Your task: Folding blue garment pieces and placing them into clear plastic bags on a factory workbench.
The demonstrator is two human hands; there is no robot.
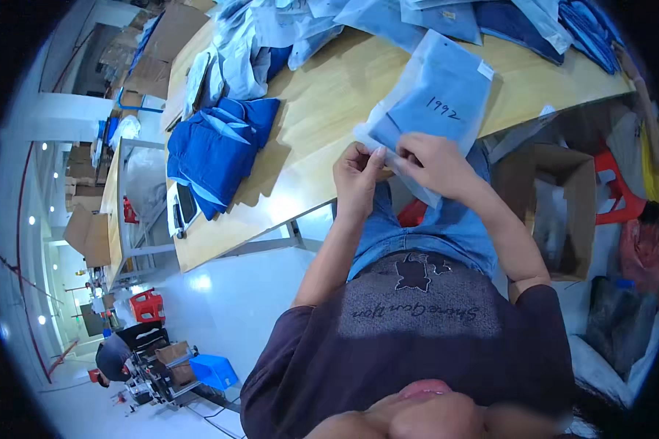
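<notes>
while hands pinch bag [432, 99], blue garments [216, 150] beside

Left hand [356, 175] and right hand [433, 162] meet, fingers pinched shut; forearms bare, elbows bent.

Dark short-sleeved printed shirt [417, 322], blue denim bottoms [439, 227], bare forearms.

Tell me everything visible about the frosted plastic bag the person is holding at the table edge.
The frosted plastic bag is a flat, translucent pouch with a folded blue garment showing through it. It lies tilted on the wooden table, its near end overhanging the edge. A small white label sits at its far corner and dark handwriting marks its face. The left hand and the right hand both pinch its near open end, fingers on the plastic flap.
</notes>
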